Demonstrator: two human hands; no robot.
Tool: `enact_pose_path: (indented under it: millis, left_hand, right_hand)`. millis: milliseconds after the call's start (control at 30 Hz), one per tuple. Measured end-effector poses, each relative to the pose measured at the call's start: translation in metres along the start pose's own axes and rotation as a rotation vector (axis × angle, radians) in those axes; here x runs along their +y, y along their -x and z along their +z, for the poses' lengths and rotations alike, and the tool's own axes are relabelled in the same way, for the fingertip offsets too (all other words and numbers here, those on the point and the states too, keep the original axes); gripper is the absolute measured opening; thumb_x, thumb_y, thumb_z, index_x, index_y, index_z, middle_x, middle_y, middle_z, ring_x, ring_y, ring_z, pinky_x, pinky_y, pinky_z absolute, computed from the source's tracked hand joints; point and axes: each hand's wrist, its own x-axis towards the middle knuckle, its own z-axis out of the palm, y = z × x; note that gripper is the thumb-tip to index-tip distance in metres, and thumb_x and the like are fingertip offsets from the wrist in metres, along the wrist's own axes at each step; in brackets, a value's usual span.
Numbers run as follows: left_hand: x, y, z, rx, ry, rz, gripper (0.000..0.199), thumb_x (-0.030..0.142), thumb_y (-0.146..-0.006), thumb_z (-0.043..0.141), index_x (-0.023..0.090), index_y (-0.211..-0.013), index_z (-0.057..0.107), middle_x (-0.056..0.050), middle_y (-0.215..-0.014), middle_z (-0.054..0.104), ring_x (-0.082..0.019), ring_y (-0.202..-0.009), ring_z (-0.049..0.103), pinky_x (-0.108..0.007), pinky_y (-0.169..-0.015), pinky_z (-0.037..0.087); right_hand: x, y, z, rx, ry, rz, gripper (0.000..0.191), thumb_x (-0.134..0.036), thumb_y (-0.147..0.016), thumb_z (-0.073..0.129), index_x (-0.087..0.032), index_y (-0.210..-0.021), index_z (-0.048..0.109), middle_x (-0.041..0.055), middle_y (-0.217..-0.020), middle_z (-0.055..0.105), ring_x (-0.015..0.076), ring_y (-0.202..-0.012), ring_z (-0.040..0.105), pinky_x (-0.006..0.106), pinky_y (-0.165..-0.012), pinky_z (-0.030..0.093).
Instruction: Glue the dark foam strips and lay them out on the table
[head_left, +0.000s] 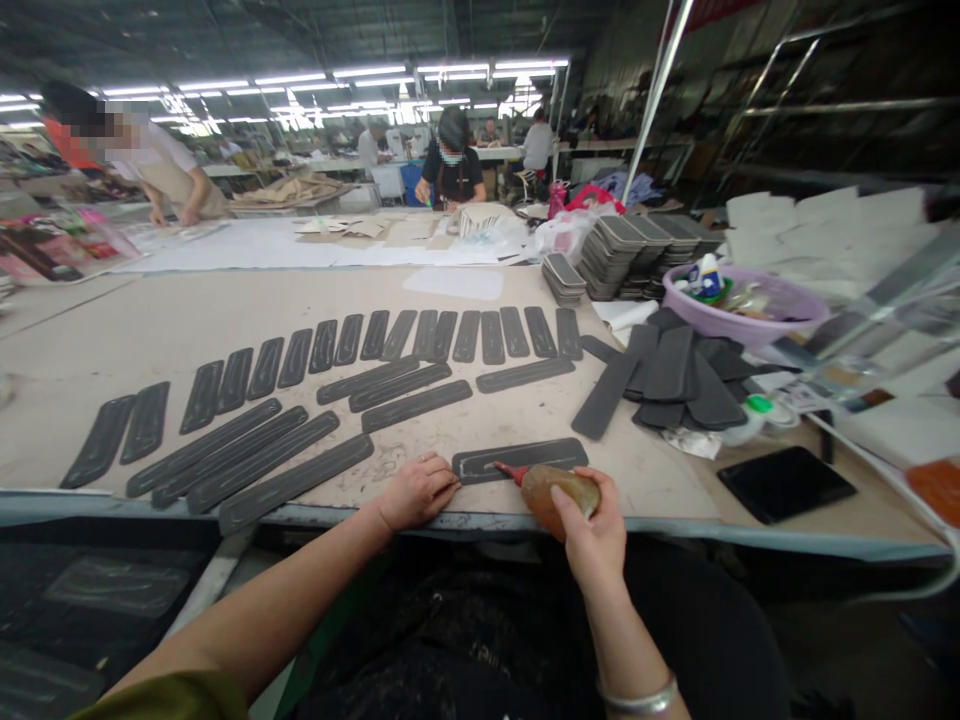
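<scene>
Tracing, by all appearance, a pale line, perhaps of glue, on the near strip [551,452], lying flat at the near edge of the table [300,300]. Gripping the bottle [556,492] in the right hand [596,530], with fingers clamped around it and thumb on top; pointing the red nozzle [511,470] left, onto or just above the strip. Seemingly steadying the strip's left end with the left hand [420,490], fingers curled and close together; cannot tell whether pinching the edge or merely resting beside it. Compare with the lined strips [296,357], spread left and far, and the pile [667,370] to the right, apparently unlined. Next calling, in judgement, for an even squeeze, a low, steady nozzle, then lifting clear without smearing.
</scene>
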Motion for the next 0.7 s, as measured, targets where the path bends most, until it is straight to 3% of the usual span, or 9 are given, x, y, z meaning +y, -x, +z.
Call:
enact_pose_path:
  millis: [133,233,400,700]
  left_hand:
    - [0.000,0.000,0.001,0.006,0.004,0.009,0.022,0.022,-0.091,0.047,0.015,-0.080,0.065,-0.007,-0.078,0.061,-0.017,-0.078,0.055,-0.031,-0.074,0.049]
    - [0.000,0.000,0.000,0.014,0.005,0.006,0.022,0.022,-0.091,0.047,0.015,-0.080,0.065,-0.007,-0.078,0.061,-0.017,-0.078,0.055,-0.030,-0.073,0.049]
    - [0.002,-0.002,-0.002,0.019,0.012,0.001,0.022,0.022,-0.091,0.047,0.015,-0.080,0.065,-0.006,-0.078,0.061,-0.016,-0.077,0.054,-0.030,-0.073,0.049]
    - [0.002,-0.002,-0.003,0.029,0.005,0.000,0.023,0.022,-0.091,0.047,0.015,-0.078,0.064,-0.006,-0.077,0.061,-0.017,-0.077,0.054,-0.029,-0.072,0.049]
  right_hand:
    - [0.004,-0.019,-0.032,0.261,0.154,-0.020,0.048,-0.046,-0.066,0.070,-0.020,-0.104,0.058,0.0018,-0.091,0.059,0.0209,-0.080,0.056,0.034,-0.077,0.044]
    - [0.006,-0.030,-0.049,0.404,0.137,-0.027,0.050,-0.046,-0.064,0.073,-0.019,-0.104,0.059,0.0024,-0.095,0.058,0.0217,-0.083,0.055,0.036,-0.078,0.044]
    - [0.010,-0.037,-0.050,0.449,-0.043,0.005,0.054,-0.044,-0.062,0.074,-0.018,-0.106,0.055,0.0031,-0.093,0.056,0.0215,-0.080,0.056,0.037,-0.072,0.049]
    - [0.012,-0.043,-0.044,0.454,0.061,-0.002,0.051,-0.045,-0.064,0.070,-0.018,-0.105,0.056,0.0044,-0.098,0.054,0.0225,-0.086,0.054,0.036,-0.076,0.047]
